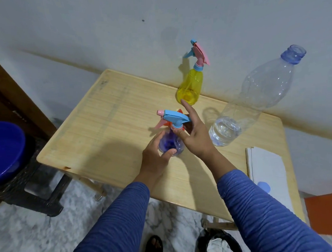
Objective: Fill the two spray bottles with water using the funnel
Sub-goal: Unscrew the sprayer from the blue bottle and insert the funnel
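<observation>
The left hand (156,153) grips the purple sprayer (170,143) mid-table; the right hand (194,135) pinches its collar, forefinger raised. The yellow sprayer (191,86) stands by the far edge. The uncapped bottle (257,97) holds a little water. Bare table (102,130) lies left.

Two spray bottles (190,84) (169,143), one water bottle (257,97), one basin (2,153), perhaps one funnel (180,113).
</observation>
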The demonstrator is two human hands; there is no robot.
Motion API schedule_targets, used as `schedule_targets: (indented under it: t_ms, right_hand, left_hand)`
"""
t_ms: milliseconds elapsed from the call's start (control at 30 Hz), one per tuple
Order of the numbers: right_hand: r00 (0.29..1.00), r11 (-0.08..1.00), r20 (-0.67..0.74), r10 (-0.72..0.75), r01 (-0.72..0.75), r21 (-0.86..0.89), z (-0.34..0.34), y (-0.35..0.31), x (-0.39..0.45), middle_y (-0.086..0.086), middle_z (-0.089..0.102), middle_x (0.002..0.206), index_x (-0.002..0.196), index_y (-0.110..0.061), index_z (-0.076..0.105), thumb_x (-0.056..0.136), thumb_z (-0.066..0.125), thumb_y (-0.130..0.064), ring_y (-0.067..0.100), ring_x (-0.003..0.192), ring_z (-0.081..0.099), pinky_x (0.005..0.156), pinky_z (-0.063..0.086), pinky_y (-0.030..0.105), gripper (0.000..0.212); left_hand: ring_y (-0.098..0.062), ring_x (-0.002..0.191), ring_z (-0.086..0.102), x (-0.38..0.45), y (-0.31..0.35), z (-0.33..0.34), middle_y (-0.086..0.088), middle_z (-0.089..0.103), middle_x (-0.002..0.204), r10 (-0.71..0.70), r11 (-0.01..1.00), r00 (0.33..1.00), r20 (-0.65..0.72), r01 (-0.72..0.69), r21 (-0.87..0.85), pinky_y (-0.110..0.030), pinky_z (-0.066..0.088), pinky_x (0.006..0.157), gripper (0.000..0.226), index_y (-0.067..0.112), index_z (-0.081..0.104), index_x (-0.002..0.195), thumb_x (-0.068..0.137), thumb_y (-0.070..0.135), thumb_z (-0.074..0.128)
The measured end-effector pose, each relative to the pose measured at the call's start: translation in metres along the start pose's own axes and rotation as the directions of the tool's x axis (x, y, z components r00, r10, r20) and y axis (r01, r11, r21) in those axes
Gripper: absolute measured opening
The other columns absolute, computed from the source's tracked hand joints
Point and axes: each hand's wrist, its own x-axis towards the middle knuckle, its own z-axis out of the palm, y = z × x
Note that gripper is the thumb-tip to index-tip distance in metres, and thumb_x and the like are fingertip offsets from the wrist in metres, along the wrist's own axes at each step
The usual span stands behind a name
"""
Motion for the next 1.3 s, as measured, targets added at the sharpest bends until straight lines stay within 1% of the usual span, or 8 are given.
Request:
schedule_targets:
  t_ms: [167,333,500,667,800,1000,1167,1300]
  right_hand:
    - [1.000,0.988,-0.007,-0.027,0.026,-0.151,-0.001,-0.005,0.006,-0.008,0.049,0.123,0.142,-0.036,0.026,0.071,0.079,-0.014,0.014,0.108,0.055,0.091,0.050,0.026,0.092]
    - [1.000,0.996,0.024,-0.008,0.010,-0.089,-0.004,-0.002,0.002,-0.033,0.043,0.113,0.147,-0.033,0.019,0.080,0.071,-0.011,0.002,0.098,0.058,0.087,0.048,0.014,0.088]
    - [1.000,0.998,-0.002,0.009,-0.009,-0.063,-0.004,-0.006,0.003,-0.002,0.057,0.114,0.145,-0.037,0.020,0.078,0.073,-0.012,0.014,0.105,0.059,0.087,0.047,0.012,0.088]
    - [1.000,0.998,0.023,0.015,-0.014,-0.057,-0.008,-0.008,0.002,0.009,0.059,0.113,0.140,-0.044,0.017,0.079,0.071,-0.008,0.015,0.103,0.059,0.083,0.044,0.005,0.089]
    - [0.999,0.999,0.051,0.020,-0.017,-0.050,-0.012,-0.006,0.002,-0.012,0.063,0.100,0.146,-0.039,0.012,0.084,0.065,-0.008,0.009,0.103,0.061,0.092,0.047,0.020,0.087]
    - [0.996,0.997,0.081,0.039,-0.033,-0.067,-0.014,-0.005,0.004,-0.025,0.056,0.104,0.143,-0.043,0.015,0.081,0.070,-0.009,0.001,0.103,0.057,0.091,0.047,0.016,0.089]
    - [0.984,0.997,0.174,0.031,-0.019,-0.069,-0.019,-0.003,0.002,-0.006,0.046,0.141,0.137,-0.058,0.014,0.088,0.061,-0.013,0.009,0.124,0.050,0.104,0.044,0.035,0.082]
    - [0.987,0.996,0.149,0.058,-0.048,-0.073,-0.019,-0.002,0.006,-0.002,0.053,0.133,0.138,-0.054,0.024,0.087,0.063,-0.013,0.010,0.122,0.052,0.106,0.043,0.039,0.076]
  left_hand:
    - [-0.001,0.108,0.051,0.000,0.000,-0.001,0.016,0.053,0.123,-0.004,1.000,1.000,-0.002,0.004,0.018,-0.007,0.036,0.087,0.061,0.028,0.051,0.130,0.075,0.016,0.072]
    - [-0.001,0.106,0.053,-0.001,0.004,-0.004,0.021,0.053,0.117,0.040,0.999,0.999,0.018,-0.040,0.006,-0.011,0.041,0.089,0.065,0.035,0.047,0.132,0.075,0.014,0.070]
    - [-0.003,0.109,0.054,0.000,0.002,-0.003,0.020,0.053,0.119,0.026,1.000,1.000,0.009,-0.026,0.001,-0.018,0.043,0.093,0.063,0.031,0.049,0.130,0.074,0.014,0.072]
    - [-0.002,0.114,0.051,0.002,-0.002,-0.001,0.020,0.050,0.122,0.010,1.000,1.000,0.008,-0.010,-0.010,-0.021,0.042,0.097,0.066,0.028,0.048,0.134,0.074,0.015,0.073]
    - [-0.002,0.112,0.050,0.003,-0.002,-0.002,0.018,0.051,0.123,0.013,1.000,1.000,0.014,-0.013,0.003,-0.019,0.041,0.095,0.065,0.027,0.048,0.133,0.075,0.015,0.073]
    - [-0.005,0.116,0.052,0.004,-0.005,-0.002,0.013,0.053,0.130,-0.002,1.000,1.000,0.031,0.002,-0.005,-0.024,0.044,0.099,0.066,0.029,0.047,0.134,0.074,0.017,0.072]
    - [-0.005,0.115,0.053,0.005,-0.005,0.000,0.012,0.055,0.130,-0.009,1.000,1.000,0.019,0.009,-0.007,-0.028,0.045,0.100,0.066,0.029,0.048,0.133,0.072,0.019,0.072]
    - [-0.005,0.115,0.053,0.005,-0.005,-0.001,0.012,0.054,0.130,-0.014,1.000,0.999,0.030,0.014,-0.001,-0.027,0.045,0.100,0.067,0.029,0.047,0.134,0.072,0.021,0.071]
